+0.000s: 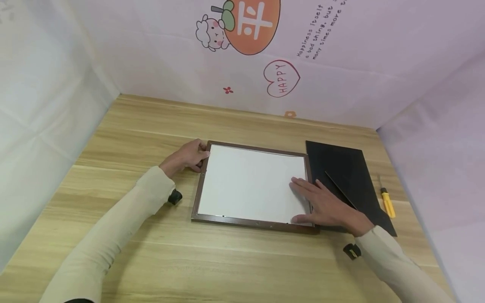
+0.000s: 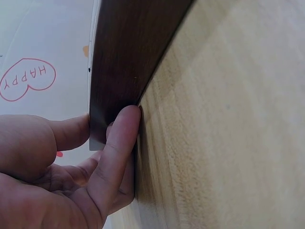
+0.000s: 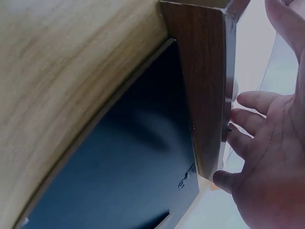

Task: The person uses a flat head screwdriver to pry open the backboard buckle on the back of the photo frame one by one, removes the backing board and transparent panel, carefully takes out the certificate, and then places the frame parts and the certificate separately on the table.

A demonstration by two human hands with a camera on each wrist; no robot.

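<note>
A brown picture frame lies on the wooden table with a white sheet filling its inside. My left hand grips the frame's left side near the far corner. In the left wrist view, the thumb sits at the upper edge while a finger lies along the outer wall, low by the tabletop. Spread fingers of my right hand rest over the right part of the white sheet, thumb toward the near edge. From the right wrist, the palm faces the frame's side wall.
Right of the frame lies a black backing board with a raised stand flap and a small metal hanger. Farther right is a yellow-handled screwdriver. A printed white curtain wall rises behind the table.
</note>
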